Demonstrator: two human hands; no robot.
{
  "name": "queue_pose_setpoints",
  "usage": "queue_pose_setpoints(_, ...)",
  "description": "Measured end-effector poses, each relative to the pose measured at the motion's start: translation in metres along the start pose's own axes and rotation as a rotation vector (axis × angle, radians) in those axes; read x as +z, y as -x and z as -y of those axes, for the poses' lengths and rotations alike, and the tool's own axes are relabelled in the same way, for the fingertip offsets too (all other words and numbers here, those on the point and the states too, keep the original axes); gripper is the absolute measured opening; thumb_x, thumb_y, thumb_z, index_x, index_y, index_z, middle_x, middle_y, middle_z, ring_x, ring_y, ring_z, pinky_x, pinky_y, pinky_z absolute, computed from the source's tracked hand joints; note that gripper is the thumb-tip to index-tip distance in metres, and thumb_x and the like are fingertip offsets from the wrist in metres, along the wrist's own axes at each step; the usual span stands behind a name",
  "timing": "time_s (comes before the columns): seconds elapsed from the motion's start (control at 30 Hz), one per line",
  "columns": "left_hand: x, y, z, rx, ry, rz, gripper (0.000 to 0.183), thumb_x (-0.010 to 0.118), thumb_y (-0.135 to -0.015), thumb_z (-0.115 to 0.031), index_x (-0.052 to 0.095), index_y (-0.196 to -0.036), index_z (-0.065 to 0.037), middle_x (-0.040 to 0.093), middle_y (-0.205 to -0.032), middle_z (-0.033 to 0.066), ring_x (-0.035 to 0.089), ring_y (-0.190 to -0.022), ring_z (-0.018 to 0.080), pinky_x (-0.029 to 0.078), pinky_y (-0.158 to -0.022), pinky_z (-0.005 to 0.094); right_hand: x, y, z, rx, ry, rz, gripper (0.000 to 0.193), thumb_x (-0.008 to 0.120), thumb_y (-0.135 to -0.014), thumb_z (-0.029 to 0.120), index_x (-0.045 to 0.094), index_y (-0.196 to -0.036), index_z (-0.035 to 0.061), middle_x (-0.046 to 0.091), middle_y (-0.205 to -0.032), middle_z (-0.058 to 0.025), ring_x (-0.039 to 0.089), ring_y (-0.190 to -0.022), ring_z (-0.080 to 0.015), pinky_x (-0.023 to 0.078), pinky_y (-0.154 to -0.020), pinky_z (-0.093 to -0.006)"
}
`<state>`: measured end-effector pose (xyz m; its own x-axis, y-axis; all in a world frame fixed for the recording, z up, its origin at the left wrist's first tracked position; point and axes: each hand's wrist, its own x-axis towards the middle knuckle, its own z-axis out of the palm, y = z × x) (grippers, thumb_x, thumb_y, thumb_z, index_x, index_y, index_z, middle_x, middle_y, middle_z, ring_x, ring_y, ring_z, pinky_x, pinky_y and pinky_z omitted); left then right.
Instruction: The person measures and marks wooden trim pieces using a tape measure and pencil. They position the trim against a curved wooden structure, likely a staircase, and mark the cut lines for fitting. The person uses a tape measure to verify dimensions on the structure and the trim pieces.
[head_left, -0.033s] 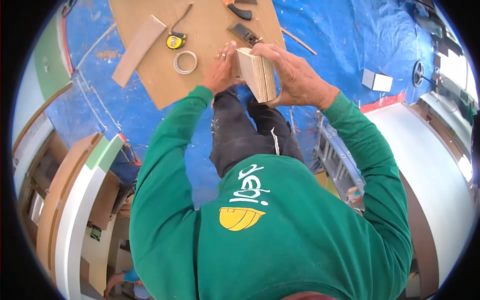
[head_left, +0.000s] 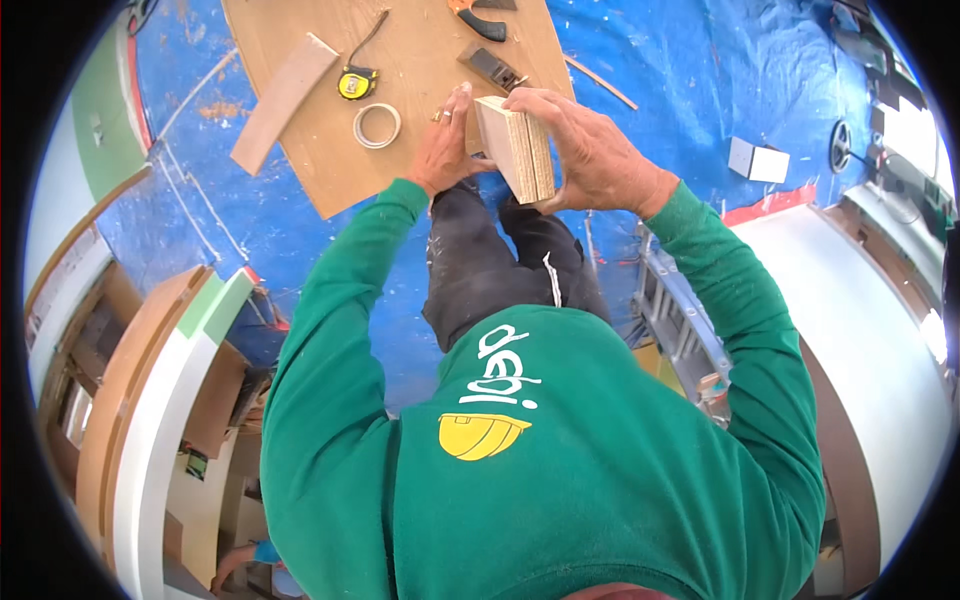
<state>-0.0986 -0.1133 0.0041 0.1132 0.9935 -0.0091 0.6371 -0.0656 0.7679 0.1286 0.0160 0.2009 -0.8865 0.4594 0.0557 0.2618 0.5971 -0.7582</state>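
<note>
Two short plywood pieces (head_left: 515,150), pressed face to face with their layered edges showing, stand upright in my right hand (head_left: 605,155). Its fingers curl over their top and the thumb supports them low down. My left hand (head_left: 445,145) is just left of the plywood, fingers stretched upward and thumb apart, with nothing in its grasp. Beyond my hands, on a brown board (head_left: 350,190), lie a block plane (head_left: 493,68), a roll of tape (head_left: 377,126), a yellow and black tape measure (head_left: 356,83) and an orange and black handsaw (head_left: 482,22).
A narrow wood offcut (head_left: 287,100) overhangs the board's left edge. Blue sheeting (head_left: 660,70) covers the floor, with a thin wood strip (head_left: 600,82) and a white box (head_left: 758,160) on it. A ladder (head_left: 685,310) lies right of my legs. Another person's arm (head_left: 232,565) shows lower left.
My left hand has drawn slightly away from the plywood pieces, leaving a gap. My right hand keeps its hold. The whole view has shifted a little.
</note>
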Motion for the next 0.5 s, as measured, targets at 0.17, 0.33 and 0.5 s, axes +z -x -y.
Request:
queue_pose_setpoints(0.17, -0.057, -0.012, -0.099, 0.139, 0.186, -0.084, 0.141, 0.107, -0.065, -0.030, 0.017, -0.171, -0.003, 0.042, -0.166, 0.0282, 0.047, -0.151, 0.0470, 0.045, -0.122, 0.0540, 0.001, 0.003, 0.003, 0.023, -0.011, -0.016, 0.112, 0.098, -0.062, 0.022, 0.040, -0.157, 0.0105, 0.057, -0.150, -0.0181, 0.058, -0.139, -0.0421, 0.053, -0.116, -0.0497)
queue_pose_setpoints(0.33, -0.058, -0.020, -0.104, 0.141, 0.283, -0.033, 0.121, 0.104, -0.070, -0.025, 0.029, -0.163, -0.003, 0.051, -0.155, 0.0256, 0.055, -0.141, 0.0456, 0.050, -0.116, 0.0527, 0.002, 0.002, 0.004, -0.014, -0.012, -0.032, 0.107, 0.097, -0.064, 0.023, 0.041, -0.155, 0.0107, 0.058, -0.148, -0.0167, 0.058, -0.138, -0.0413, 0.052, -0.116, -0.0504)
queue_pose_setpoints(0.5, -0.052, -0.024, -0.095, 0.193, 0.268, -0.064, 0.109, 0.102, -0.074, -0.025, 0.034, -0.158, -0.005, 0.054, -0.147, 0.0241, 0.059, -0.134, 0.0432, 0.051, -0.110, 0.0532, 0.000, 0.002, 0.006, 0.004, -0.004, -0.017, 0.110, 0.097, -0.065, 0.019, 0.038, -0.159, 0.0133, 0.057, -0.154, -0.0139, 0.055, -0.144, -0.0409, 0.047, -0.122, -0.0528)
